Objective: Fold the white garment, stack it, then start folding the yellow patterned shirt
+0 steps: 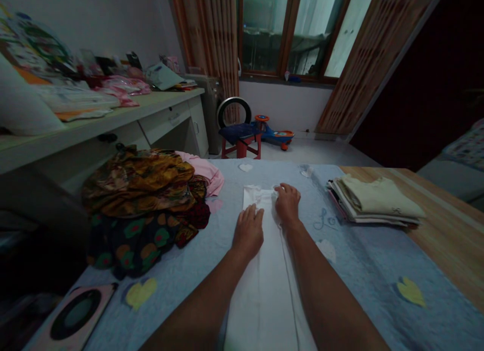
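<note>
A long white folded garment lies lengthwise on the light-blue cloth in front of me. Its far end is rumpled; I cannot tell which kind of garment it is. My left hand rests on its left side near that end, fingers stretched out and lying flat. At the far right corner my right hand has its fingers curled round the garment's edge. The near end runs down between my forearms and out of the picture.
Left of me are a heap of patterned clothes and a pink garment. A folded stack of clothes sits at the right. A pink case with a black ring lies front left. Beyond stands a red stool.
</note>
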Demonstrator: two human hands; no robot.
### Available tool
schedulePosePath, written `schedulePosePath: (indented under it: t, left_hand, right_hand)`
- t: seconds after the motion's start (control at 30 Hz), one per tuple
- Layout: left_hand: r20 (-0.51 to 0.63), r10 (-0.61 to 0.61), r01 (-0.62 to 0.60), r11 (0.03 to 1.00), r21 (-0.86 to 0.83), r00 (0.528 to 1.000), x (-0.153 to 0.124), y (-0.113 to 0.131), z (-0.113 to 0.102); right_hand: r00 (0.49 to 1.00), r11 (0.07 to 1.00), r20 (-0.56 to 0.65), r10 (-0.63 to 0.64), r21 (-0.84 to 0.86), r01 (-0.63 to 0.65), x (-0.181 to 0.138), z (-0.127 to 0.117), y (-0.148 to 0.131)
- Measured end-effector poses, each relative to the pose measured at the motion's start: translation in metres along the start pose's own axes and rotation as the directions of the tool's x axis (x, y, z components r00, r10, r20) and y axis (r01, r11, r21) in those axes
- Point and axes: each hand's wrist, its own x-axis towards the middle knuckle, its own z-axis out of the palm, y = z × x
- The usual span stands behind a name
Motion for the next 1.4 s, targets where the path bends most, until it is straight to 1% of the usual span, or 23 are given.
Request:
schedulePosePath:
  t: [0.03, 0.1, 0.17, 0.23, 0.33, 0.4, 0.5, 0.6, 0.7, 0.87, 0.97, 1.07, 1.13, 1.23, 1.4]
  left_hand:
    - [0.001, 0.002, -0.002, 1.0, 0.003, 1.0, 0.0, 0.0, 0.0]
    - [-0.001, 0.003, -0.003, 1.0, 0.007, 1.0, 0.0, 0.0, 0.002]
    - [-0.008, 0.001, -0.001, 1.0, -0.001, 1.0, 0.0, -0.001, 0.003]
    - [-0.026, -0.008, 0.007, 1.0, -0.028, 1.0, 0.0, -0.001, 0.004]
    - [-0.074, -0.035, 0.029, 0.996, -0.085, 0.997, 0.001, -0.001, 0.005]
    - [-0.107, -0.051, 0.039, 0.993, -0.113, 0.993, 0.001, -0.001, 0.005]
    - [-0.126, -0.056, 0.038, 0.99, -0.135, 0.99, 0.001, -0.001, 0.006]
    - [-0.129, -0.053, 0.034, 0.989, -0.142, 0.99, 0.001, -0.001, 0.007]
    - [-0.126, -0.06, 0.042, 0.989, -0.143, 0.99, 0.001, -0.001, 0.008]
    - [-0.123, -0.064, 0.046, 0.989, -0.141, 0.99, 0.002, -0.001, 0.008]
    - [-0.122, -0.063, 0.047, 0.99, -0.134, 0.99, 0.002, -0.001, 0.008]
    - [-0.121, -0.063, 0.048, 0.992, -0.118, 0.991, 0.001, -0.001, 0.008]
    - [-0.112, -0.056, 0.044, 0.993, -0.108, 0.992, 0.001, -0.001, 0.008]
    - [-0.086, -0.042, 0.034, 0.995, -0.092, 0.995, 0.001, -0.001, 0.007]
    - [-0.062, -0.04, 0.034, 0.995, -0.091, 0.997, 0.001, -0.001, 0.004]
  right_hand:
    - [0.999, 0.999, -0.004, -0.041, 0.018, 0.041, 0.001, 0.0, -0.002]
    - [0.99, 0.989, 0.027, -0.14, 0.055, 0.138, 0.001, -0.001, -0.006]
    - [0.968, 0.973, 0.109, -0.226, 0.075, 0.219, 0.001, 0.001, -0.009]
    - [0.937, 0.962, 0.217, -0.274, 0.079, 0.262, 0.001, 0.005, -0.01]
    - [0.904, 0.961, 0.329, -0.274, 0.059, 0.27, -0.001, 0.01, -0.008]
    - [0.897, 0.966, 0.362, -0.253, 0.037, 0.257, -0.002, 0.011, -0.007]
    - [0.89, 0.969, 0.394, -0.231, 0.011, 0.246, -0.003, 0.01, -0.009]
    - [0.888, 0.971, 0.406, -0.215, -0.006, 0.237, -0.003, 0.008, -0.012]
    - [0.898, 0.973, 0.388, -0.208, -0.016, 0.232, -0.002, 0.006, -0.015]
    - [0.922, 0.966, 0.296, -0.25, 0.011, 0.259, 0.0, -0.007, -0.021]
    - [0.911, 0.957, 0.305, -0.278, 0.009, 0.289, -0.001, -0.012, -0.026]
    - [0.899, 0.949, 0.315, -0.304, 0.013, 0.316, -0.003, -0.01, -0.028]
    - [0.902, 0.948, 0.304, -0.307, 0.009, 0.319, -0.004, -0.007, -0.028]
    - [0.906, 0.949, 0.297, -0.301, 0.002, 0.314, -0.004, -0.003, -0.026]
    - [0.906, 0.953, 0.319, -0.279, -0.027, 0.303, -0.006, -0.002, -0.025]
